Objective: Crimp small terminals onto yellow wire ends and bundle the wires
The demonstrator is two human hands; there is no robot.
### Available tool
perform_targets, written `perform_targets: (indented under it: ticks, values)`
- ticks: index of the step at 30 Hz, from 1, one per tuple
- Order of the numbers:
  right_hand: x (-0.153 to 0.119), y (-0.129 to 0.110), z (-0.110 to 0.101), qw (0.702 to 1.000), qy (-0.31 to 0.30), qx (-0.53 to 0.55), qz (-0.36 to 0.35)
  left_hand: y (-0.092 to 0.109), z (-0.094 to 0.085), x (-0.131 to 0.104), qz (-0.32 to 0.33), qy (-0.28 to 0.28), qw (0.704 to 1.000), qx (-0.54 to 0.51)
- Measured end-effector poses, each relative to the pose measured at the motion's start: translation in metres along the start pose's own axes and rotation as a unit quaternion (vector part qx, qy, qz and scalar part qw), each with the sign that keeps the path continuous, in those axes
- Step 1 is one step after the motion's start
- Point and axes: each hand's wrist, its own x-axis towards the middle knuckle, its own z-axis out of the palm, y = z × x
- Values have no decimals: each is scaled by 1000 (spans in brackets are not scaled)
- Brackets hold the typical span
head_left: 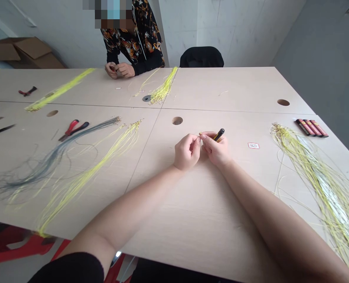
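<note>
Over the middle of the table, my left hand (187, 152) and my right hand (217, 149) meet at the fingertips. Thumb and forefinger of the left are pinched together; whatever lies between them is too small to make out. In the right hand's curled fingers rests a black pen-shaped tool (219, 135) with a yellow mark, its end sticking up. A tiny gold-coloured piece (200, 134) shows at the right thumb and fingertip. Left of my hands lie a bundle of yellow lines (103, 163) with small metal ends and a bundle of grey lines (59, 151).
Red-handled pliers (73, 129) lie beside the grey bundle. To the right are another yellow line bundle (307, 165), several small red-black tubes (311, 128) and a white label (253, 146). A table hole (177, 120) is ahead. Across sits a person (133, 43), hands together.
</note>
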Motion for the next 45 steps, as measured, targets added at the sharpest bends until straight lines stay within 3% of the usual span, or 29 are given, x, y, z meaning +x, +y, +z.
perform_targets:
  ticks: [23,45]
  values:
    - [2,4,-1,998,62,1,-17,1,1,1,27,6,1000,1]
    - [0,1,0,998,54,-12,-17,-1,2,2,7,20,1000,-4]
